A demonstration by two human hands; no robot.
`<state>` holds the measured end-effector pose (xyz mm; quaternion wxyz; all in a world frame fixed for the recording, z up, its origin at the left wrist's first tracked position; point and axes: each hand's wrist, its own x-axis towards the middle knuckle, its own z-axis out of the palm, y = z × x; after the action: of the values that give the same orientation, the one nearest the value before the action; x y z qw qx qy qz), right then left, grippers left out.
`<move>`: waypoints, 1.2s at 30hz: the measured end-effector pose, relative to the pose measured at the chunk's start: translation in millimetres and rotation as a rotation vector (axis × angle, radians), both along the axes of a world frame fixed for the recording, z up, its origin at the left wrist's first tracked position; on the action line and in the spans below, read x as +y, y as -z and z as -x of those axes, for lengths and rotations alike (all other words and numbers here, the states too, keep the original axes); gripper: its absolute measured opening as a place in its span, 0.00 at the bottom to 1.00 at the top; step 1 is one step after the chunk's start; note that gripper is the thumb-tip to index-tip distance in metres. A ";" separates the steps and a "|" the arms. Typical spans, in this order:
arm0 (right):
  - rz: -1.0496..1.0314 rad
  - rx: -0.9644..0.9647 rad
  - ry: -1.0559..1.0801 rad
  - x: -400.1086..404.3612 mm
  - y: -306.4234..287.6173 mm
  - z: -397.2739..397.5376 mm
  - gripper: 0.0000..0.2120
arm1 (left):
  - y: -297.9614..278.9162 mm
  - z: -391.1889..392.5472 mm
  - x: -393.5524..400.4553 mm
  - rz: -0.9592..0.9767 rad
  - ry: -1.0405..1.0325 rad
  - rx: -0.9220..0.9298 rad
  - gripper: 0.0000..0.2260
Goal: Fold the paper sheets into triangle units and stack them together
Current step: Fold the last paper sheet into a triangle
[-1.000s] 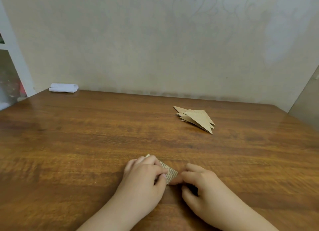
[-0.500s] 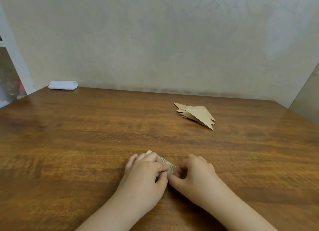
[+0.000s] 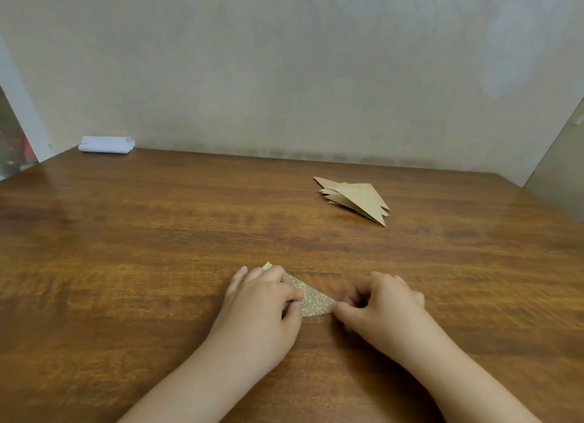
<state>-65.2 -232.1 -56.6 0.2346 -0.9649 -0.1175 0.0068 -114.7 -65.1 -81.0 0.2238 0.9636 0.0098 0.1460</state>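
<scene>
At the near edge of the wooden worktop [image 3: 158, 264], a small printed paper strip [image 3: 313, 301] is pressed flat between two bare hands. Its left part is covered by the left hand [image 3: 262, 299], whose fingers are curled over it with the thumb laid against the strip's near edge. Its right tip is pinched by the right hand [image 3: 384, 305], whose fingers are bent inward; only the middle of the strip and a small far-left corner can be seen. Farther back and to the right, well apart from the hands, a stack of folded tan triangle units [image 3: 355, 198] is lying on the worktop. At the far left corner, against the wall, a folded white cloth [image 3: 106, 144] is resting.
</scene>
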 end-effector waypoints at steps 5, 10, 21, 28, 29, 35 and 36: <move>-0.012 0.076 0.029 -17.8 -1.8 -8.2 0.12 | -1.0 -0.5 0.4 0.002 0.001 0.009 0.13; -0.041 0.062 0.002 -32.6 -3.4 -12.9 0.11 | -0.7 -0.6 0.9 0.007 0.007 0.012 0.13; -0.091 -0.130 -0.322 19.5 3.7 6.7 0.08 | -2.7 -0.1 -2.6 -0.036 -0.016 -0.023 0.12; -0.094 -0.141 -0.276 20.3 10.7 8.8 0.11 | 1.2 6.3 -3.1 -0.056 -0.060 -0.032 0.07; -0.096 -0.140 -0.268 20.4 11.3 8.8 0.12 | 1.5 7.3 -2.4 -0.060 -0.073 -0.034 0.07; -0.104 -0.145 -0.247 20.2 14.7 7.7 0.12 | -0.5 15.0 12.3 -0.054 -0.176 0.016 0.10; -0.106 -0.144 -0.245 20.2 14.9 7.6 0.12 | -1.4 16.3 14.7 -0.052 -0.184 0.028 0.11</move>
<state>-72.8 -211.9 -71.5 0.2738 -0.9275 -0.2513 -0.0398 -131.0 -50.4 -79.7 0.1844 0.9660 0.0974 0.1528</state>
